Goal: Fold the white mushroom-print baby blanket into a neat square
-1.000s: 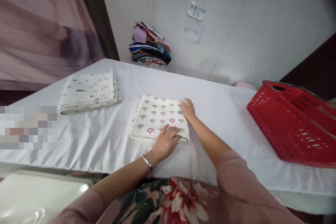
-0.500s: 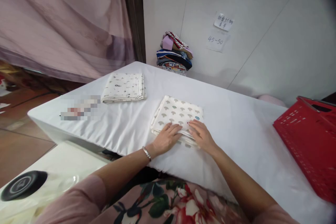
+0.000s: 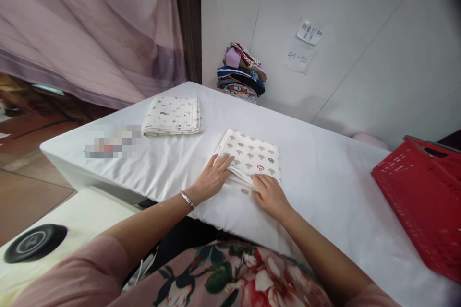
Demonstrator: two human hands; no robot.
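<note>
A folded white cloth [image 3: 248,151] with grey mushroom prints, plus one blue and one red mushroom, lies on the white-covered table [image 3: 324,192] in front of me. My left hand [image 3: 213,178] rests at its near left corner, fingers stretched out flat over the edge. At the near edge, my right hand [image 3: 271,195] has its fingertips on top and its thumb low against the layers, pinching them. Layers of the cloth show slightly apart between the hands. Farther left lies a second folded white cloth [image 3: 173,115] with small dark prints.
A red plastic basket [image 3: 421,201] stands on the table at the right. Folded clothes [image 3: 242,74] are stacked beyond the far edge by the wall. A blurred item [image 3: 112,143] lies at the left. A black round object [image 3: 35,243] sits on a pale surface at lower left.
My left hand has slid left to the cloth's corner. My right hand has shifted slightly down at the near edge, uncovering the red mushroom. The view has tilted a little.
</note>
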